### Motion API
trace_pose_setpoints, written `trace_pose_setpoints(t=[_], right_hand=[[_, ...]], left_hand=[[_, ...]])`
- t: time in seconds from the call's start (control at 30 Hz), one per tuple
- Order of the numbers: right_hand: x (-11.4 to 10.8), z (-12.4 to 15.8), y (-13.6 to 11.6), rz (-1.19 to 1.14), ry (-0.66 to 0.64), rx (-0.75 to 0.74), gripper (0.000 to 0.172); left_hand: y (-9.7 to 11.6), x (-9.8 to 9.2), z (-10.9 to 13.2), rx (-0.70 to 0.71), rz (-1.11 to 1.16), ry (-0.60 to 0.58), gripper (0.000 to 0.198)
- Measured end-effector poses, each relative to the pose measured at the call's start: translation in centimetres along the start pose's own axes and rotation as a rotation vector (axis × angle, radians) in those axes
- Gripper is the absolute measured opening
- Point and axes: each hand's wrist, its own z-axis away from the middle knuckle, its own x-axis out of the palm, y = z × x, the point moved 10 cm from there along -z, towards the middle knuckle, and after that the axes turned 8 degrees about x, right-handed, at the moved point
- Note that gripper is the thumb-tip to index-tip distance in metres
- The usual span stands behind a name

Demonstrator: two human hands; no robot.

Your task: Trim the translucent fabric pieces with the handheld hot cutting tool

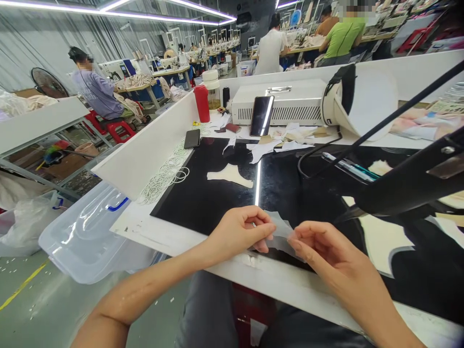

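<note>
I pinch a thin translucent sheet point(279, 234) between both hands at the near edge of the black mat point(203, 198). My left hand point(239, 232) closes on its left side, thumb and forefinger pressed together on the film. My right hand point(322, 249) has its fingertips curled onto the right side of the same piece, so the sheet hangs between the two grips just above the white table edge point(261, 275).

Left of the table, lower down, a clear plastic bin point(83, 237) with a blue handle stands on the floor.

Farther onto the mat lies a cream fabric cutout point(230, 175), well apart from my hands. Left of it, a heap of white rings point(165, 174) spreads along the white side panel point(145, 150). To my right, a black lamp arm point(409, 181) crosses over the mat.

Beyond that, a black phone point(192, 138) lies flat near the mat's far left corner, and white scraps point(275, 142) lie scattered along the far edge. A second phone point(261, 116) leans upright against a white box-shaped machine point(290, 104). A red bottle point(201, 103) stands to the left of that machine, with a clear jar point(212, 89) just behind it.

In the background, other people sit at workbenches, among them one in a green shirt point(342, 36).
</note>
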Motion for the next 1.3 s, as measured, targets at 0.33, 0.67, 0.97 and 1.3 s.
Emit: trace_pose_setpoints(t=[0.33, 0.67, 0.97, 1.3], right_hand=[[-0.4, -1.5, -2.4, 0.359, 0.1, -0.294, 0.021], [1.4, -0.8, -2.8, 0.774, 0.204, -0.567, 0.028], [2.1, 0.6, -3.9, 0.896, 0.324, -0.768, 0.031], [2.3, 0.4, -4.0, 0.879, 0.292, -0.779, 0.027]], left_hand=[[2.4, -0.3, -1.5, 0.18, -0.512, -0.005, 0.013], [2.9, 0.2, -1.6, 0.42, -1.085, 0.041, 0.024], [2.3, 1.0, -1.6, 0.447, -1.324, -0.012, 0.029], [2.0, 0.8, -1.6, 0.462, -1.332, -0.001, 0.027]])
